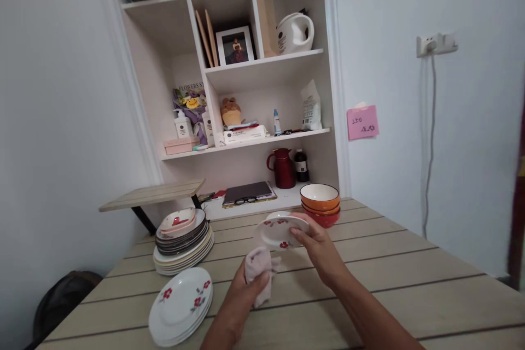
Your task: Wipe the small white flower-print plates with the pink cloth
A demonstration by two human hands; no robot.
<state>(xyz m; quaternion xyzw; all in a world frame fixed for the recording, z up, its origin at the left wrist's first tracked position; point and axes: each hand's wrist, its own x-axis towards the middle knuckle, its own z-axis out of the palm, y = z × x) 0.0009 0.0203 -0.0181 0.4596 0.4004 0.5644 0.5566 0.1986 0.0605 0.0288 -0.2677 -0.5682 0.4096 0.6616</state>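
My right hand (314, 243) grips the right edge of a white plate (268, 235) with red flowers, thumb on its face, and holds it tilted above the table. Bunched in my left hand (246, 290) is a pale pink cloth (257, 268), just below the plate's lower left edge. Left of my left hand lies a short stack of white flowered plates (180, 303). Behind that stands a taller stack of plates (182, 254), dark and cream-rimmed, topped by a small dish (178, 220). Orange and red bowls (320, 205) are nested beyond my right hand.
The slatted wooden table (389, 290) reaches back to a white shelf unit (266, 76). A small raised wooden stand (153, 195) is at the back left. On the low ledge are a red jug (283, 168), a dark bottle (301, 165) and a dark folder (249, 192) with glasses.
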